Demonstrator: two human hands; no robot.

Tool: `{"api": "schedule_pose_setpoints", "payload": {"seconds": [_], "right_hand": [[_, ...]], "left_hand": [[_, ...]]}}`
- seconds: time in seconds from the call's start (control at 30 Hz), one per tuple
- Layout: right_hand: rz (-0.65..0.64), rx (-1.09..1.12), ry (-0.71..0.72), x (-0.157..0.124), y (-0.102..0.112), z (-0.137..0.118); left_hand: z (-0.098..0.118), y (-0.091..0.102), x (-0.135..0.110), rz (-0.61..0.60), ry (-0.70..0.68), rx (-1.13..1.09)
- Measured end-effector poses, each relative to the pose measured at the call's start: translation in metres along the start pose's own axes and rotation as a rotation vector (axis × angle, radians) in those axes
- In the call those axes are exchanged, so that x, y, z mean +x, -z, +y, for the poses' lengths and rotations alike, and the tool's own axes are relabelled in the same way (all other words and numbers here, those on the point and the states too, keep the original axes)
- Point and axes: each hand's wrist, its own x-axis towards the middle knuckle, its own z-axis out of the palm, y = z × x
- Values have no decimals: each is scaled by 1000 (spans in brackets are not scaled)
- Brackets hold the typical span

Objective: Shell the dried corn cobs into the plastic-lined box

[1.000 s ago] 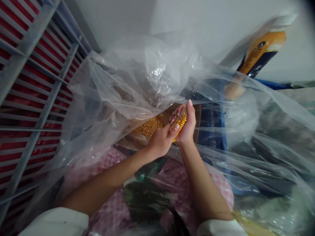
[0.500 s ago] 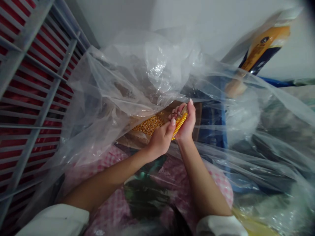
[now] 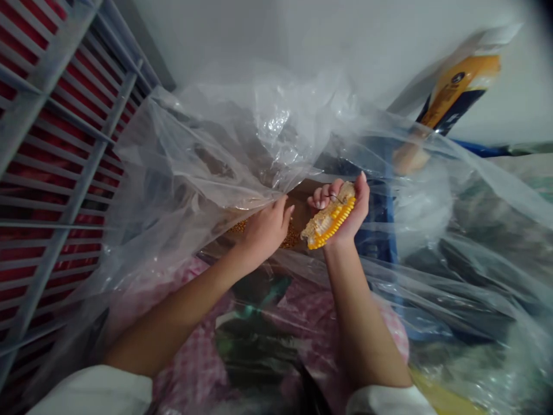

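My right hand (image 3: 345, 210) cradles a partly stripped corn cob (image 3: 329, 222), with yellow kernels left along one side and bare pale cob on the other. My left hand (image 3: 265, 230) is off the cob, fingers slightly apart and empty, just left of it. It sits above a heap of loose yellow corn kernels (image 3: 290, 237), which is mostly hidden by that hand and the plastic. A clear plastic sheet (image 3: 216, 155) hangs over the heap, touching my left fingertips.
A grey metal rack (image 3: 56, 173) with red behind it stands at the left. Pink gingham cloth (image 3: 190, 363) lies below my arms. A blue crate edge (image 3: 384, 230) lies under the plastic at right, and an orange-and-blue package (image 3: 458, 92) leans against the white wall.
My left hand has let go of the cob and moved left over the kernels. My right hand has turned the cob, showing its stripped side, and shifted slightly right.
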Motion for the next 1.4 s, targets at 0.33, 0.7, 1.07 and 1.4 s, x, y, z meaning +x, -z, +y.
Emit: {"api": "schedule_pose_setpoints", "payload": {"seconds": [0.33,0.7,1.07,1.4], "right_hand": [[170,-11,10,4,-1,4],[144,-91,6,3,-3,6],[443,-44,82,11,8,11],[503,-135,91,9,8,11]], "left_hand": [[18,-6,-17,-160,-50,-183],[19,6,-10,-300,-127,-135],[15,-6,-15,-175,-11,-271],[17,-22,-21,-311,91,-681]]}}
